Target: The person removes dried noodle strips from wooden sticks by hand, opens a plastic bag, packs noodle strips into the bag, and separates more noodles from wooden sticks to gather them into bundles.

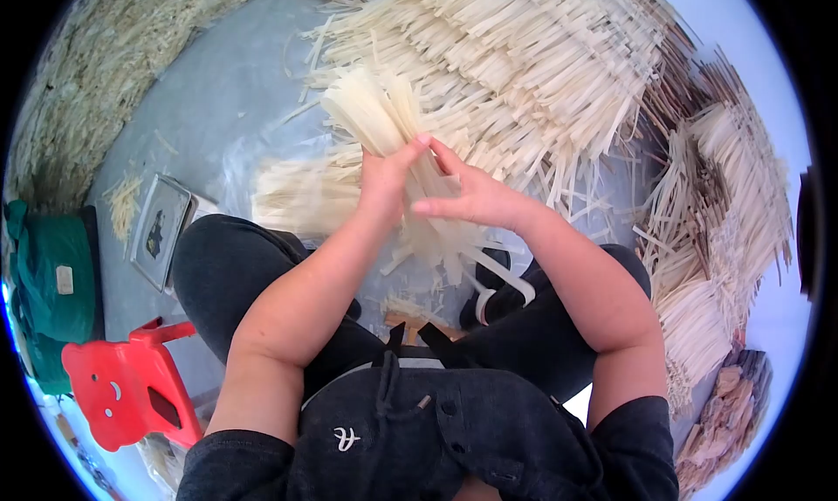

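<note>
A bundle of thin, flat, pale strips [370,114] is held up in front of my legs, its upper ends fanned out. My left hand [384,182] is wrapped round the middle of the bundle from the left. From the right, my right hand [471,195] grips the same bundle, with its thumb across the front and its fingertips near my left thumb. Below the hands, the strips' lower ends hang loose, and a few longer ones curl out to the right. The strips hide some of the fingers.
A large layered heap of similar strips [524,56] covers the floor ahead, with more strips [733,178] at right. A flatter stack [301,195] lies behind my left hand. At left are a framed tray [161,230], a red chair [131,383] and a green bag [57,283].
</note>
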Demonstrator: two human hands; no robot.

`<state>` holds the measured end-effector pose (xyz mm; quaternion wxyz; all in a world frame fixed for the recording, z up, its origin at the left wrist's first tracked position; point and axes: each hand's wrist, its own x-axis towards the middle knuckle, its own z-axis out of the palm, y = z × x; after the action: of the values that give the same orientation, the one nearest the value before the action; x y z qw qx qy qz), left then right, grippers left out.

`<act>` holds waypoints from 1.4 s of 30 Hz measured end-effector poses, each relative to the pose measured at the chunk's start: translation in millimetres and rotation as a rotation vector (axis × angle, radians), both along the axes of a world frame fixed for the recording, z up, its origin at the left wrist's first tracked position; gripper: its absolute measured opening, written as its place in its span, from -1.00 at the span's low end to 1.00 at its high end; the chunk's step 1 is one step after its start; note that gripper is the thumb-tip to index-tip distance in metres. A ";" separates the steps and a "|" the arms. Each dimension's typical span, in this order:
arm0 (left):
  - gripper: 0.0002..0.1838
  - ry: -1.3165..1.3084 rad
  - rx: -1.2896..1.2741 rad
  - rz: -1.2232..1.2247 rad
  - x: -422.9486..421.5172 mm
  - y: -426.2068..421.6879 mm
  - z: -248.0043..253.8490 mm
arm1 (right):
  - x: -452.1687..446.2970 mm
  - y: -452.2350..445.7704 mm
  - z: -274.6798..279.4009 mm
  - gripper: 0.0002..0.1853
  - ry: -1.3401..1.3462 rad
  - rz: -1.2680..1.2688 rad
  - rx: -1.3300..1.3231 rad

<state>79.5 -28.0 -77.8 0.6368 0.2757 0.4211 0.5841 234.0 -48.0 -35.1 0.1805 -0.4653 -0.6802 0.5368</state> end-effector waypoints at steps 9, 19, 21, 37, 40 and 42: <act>-0.47 -0.257 0.008 -0.296 2.4 -12.3 11.7 | 1.1 12.5 5.9 0.42 -0.007 -0.156 0.047; -0.52 -0.170 -0.032 -0.167 -2.5 0.3 11.1 | -13.7 -3.5 12.0 0.30 -0.278 -0.010 0.177; -0.56 -0.296 -0.130 -0.145 1.9 -2.5 4.8 | -15.7 -6.0 -5.1 0.23 -0.324 -0.020 0.263; -0.43 -0.232 0.057 -0.212 -17.4 -4.6 39.1 | -29.5 10.4 -2.3 0.11 -0.386 -0.186 0.379; -0.10 0.282 0.079 -0.571 -50.6 17.4 64.1 | -32.9 22.4 17.6 0.08 -0.396 -0.182 0.426; -0.07 0.409 0.061 -0.704 -78.2 22.2 94.1 | -35.0 29.7 15.8 0.07 -0.323 -0.198 0.456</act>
<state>1.3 -5.8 16.3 0.6924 0.5322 0.4017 0.2758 199.1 -18.3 -19.3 0.2210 -0.5563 -0.7546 0.2689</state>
